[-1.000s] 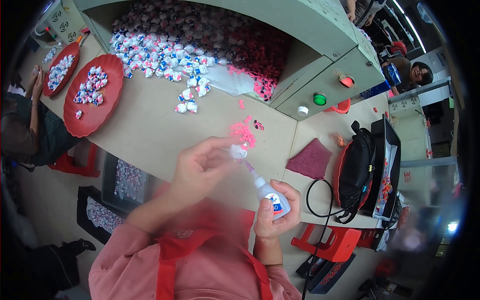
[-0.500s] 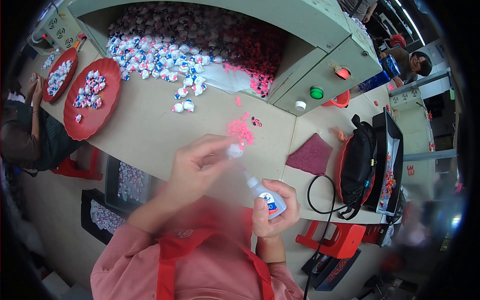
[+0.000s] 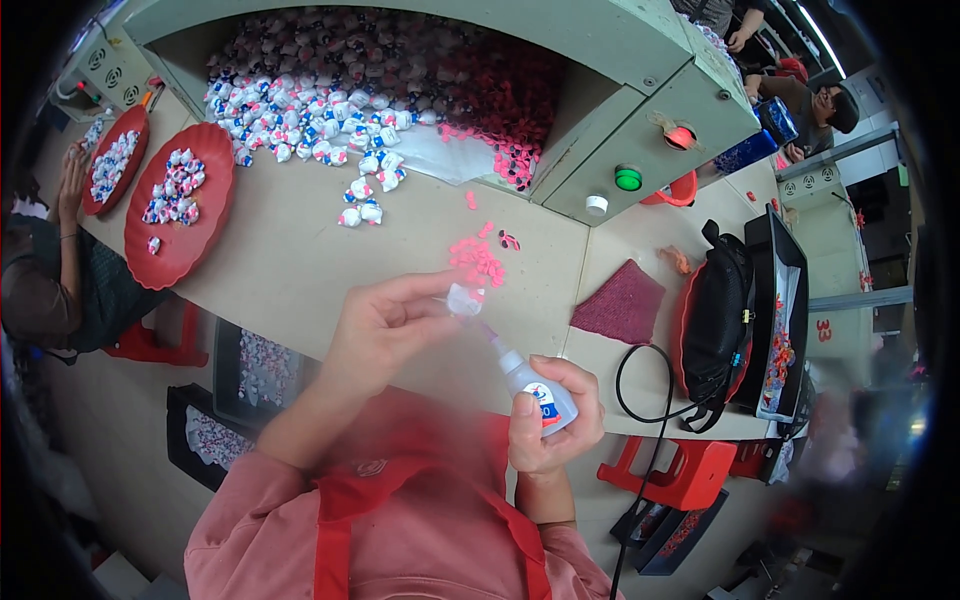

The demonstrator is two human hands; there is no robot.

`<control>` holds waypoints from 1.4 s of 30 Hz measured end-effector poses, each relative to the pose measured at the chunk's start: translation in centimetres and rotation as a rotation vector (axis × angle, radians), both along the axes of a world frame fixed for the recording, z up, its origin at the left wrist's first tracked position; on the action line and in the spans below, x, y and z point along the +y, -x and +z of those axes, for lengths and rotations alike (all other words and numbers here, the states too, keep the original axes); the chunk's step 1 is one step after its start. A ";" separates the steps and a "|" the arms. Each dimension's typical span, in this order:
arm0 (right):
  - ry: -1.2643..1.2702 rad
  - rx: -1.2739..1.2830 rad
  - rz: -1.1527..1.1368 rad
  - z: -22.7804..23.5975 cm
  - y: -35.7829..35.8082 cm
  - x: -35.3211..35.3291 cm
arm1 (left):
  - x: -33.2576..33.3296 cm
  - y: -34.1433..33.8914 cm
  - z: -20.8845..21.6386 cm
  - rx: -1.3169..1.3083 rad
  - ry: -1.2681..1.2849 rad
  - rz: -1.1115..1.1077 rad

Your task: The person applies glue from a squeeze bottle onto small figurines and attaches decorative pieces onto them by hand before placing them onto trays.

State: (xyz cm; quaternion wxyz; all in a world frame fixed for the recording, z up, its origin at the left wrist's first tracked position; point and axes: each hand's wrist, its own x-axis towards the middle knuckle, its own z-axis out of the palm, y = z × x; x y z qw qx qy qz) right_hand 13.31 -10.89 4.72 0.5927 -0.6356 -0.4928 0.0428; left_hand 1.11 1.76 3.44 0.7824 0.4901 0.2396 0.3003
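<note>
Between the thumb and fingers of my left hand (image 3: 385, 325) is a small white figurine piece (image 3: 464, 299) with a bit of pink on it. My right hand (image 3: 553, 420) is wrapped round a translucent glue bottle (image 3: 540, 392) with a white and blue label. Its thin nozzle slants up to the left, with the tip close to the underside of the white piece; whether they touch I cannot tell. Just beyond my left fingertips lies a loose pile of small pink pieces (image 3: 477, 256). A few white, blue and pink figurines (image 3: 361, 213) stand farther off on the table (image 3: 290, 235).
A pale green cabinet (image 3: 640, 130) with many figurines and pink pieces inside stands at the back. Red scalloped trays (image 3: 215, 225) of figurines are at left, near a co-worker. To the right are a maroon cloth (image 3: 620, 303), a black bag (image 3: 718, 310) and a looping black cable (image 3: 618, 385).
The bottle's nozzle and the white piece remain close together, with only slight shifts of both hands. The whole view has tilted a little.
</note>
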 end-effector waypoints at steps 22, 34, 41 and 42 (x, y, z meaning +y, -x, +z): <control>0.215 0.838 -0.043 -1.7 -1.1 2.5 | 1.5 1.5 -2.3 0.030 0.067 0.105; 0.856 -0.127 -0.131 -6.6 -5.2 7.7 | 0.9 2.4 -2.7 0.037 0.071 0.124; 0.576 0.331 -0.059 -7.8 -6.8 6.1 | 0.1 1.0 -3.0 0.042 0.076 0.074; 0.520 0.387 -0.043 -7.7 -7.1 6.0 | 0.1 0.7 -3.1 0.034 0.079 0.054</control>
